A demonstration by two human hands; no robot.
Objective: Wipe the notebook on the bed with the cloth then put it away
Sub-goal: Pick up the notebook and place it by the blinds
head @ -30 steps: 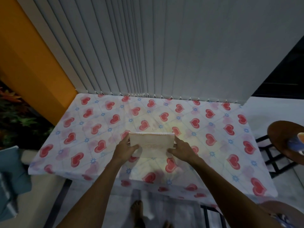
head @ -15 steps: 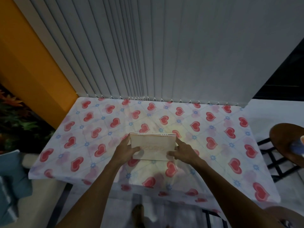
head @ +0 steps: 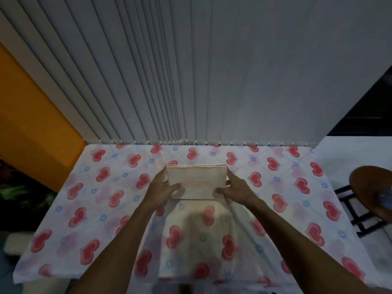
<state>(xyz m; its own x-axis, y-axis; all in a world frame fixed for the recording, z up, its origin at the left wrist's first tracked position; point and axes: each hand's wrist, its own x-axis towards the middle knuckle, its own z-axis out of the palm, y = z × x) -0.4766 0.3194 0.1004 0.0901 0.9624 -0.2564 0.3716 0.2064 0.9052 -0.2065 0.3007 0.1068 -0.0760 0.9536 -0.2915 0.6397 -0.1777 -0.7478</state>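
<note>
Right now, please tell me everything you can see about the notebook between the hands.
The notebook is a pale cream rectangle, wider than tall, with wire spiral rings along its far edge and faint script on its closed cover, too blurred to read. It looks like paper or card. It sits over the heart-printed sheet; the left hand grips its left edge and the right hand its right edge.

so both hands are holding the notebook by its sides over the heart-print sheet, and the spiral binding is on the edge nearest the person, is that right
Not quite. In the head view both hands, left and right, do hold the notebook by its sides over the heart-print sheet, but the spiral binding runs along the far edge, toward the blinds.
</note>
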